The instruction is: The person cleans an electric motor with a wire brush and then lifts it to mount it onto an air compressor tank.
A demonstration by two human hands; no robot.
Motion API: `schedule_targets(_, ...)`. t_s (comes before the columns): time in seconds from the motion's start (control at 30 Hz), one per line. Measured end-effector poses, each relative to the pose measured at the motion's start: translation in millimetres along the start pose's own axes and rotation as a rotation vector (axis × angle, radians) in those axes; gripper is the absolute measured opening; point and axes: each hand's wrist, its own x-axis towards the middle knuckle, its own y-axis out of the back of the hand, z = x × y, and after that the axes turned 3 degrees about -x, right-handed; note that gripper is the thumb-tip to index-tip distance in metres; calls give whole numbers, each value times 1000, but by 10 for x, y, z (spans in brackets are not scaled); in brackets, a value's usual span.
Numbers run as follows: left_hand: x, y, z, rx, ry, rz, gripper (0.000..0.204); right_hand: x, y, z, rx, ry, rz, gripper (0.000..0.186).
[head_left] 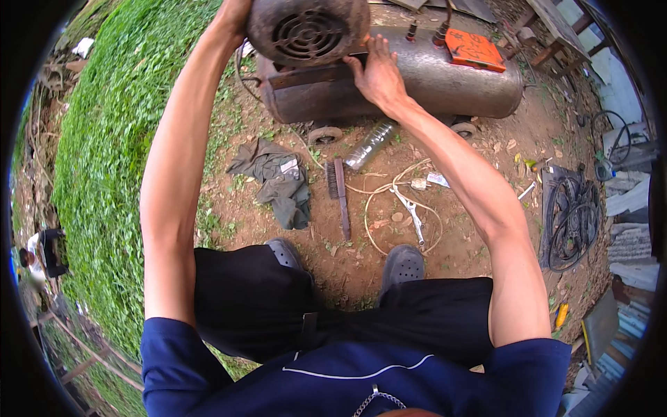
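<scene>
A dark, rusty electric motor (309,31) with a round vented end cover sits above a metal air compressor tank (445,87), on a rusty mounting plate (309,75). My left hand (233,19) is against the motor's left side; its fingers are hidden behind the motor and past the picture's top edge. Beside the motor's right side, my right hand (381,75) is open. Its fingers stretch away from me over the tank, and its thumb reaches toward the plate's end. An orange box (474,50) is fixed on top of the tank.
Below the tank lie a plastic bottle (370,146), a wire brush (340,198), a dark cloth (278,181), pliers (410,212) and a looped pale cord (368,229). A coiled black cable (573,219) lies right. Grass (104,160) grows left, where a person (45,254) is far off.
</scene>
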Motion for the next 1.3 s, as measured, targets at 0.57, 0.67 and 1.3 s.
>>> schedule_targets(0.57,-39,708,-486,222,-345,777,57,791,495,152,1393,-384,229,42)
schedule_targets(0.67,-61,639,-556,-75,-202,545,61,732,227,-100,1339,-341,339,38)
schedule_targets(1.3,-400,590,-760,770,-665,568,40,1052,128,265,1566,-291,181,55)
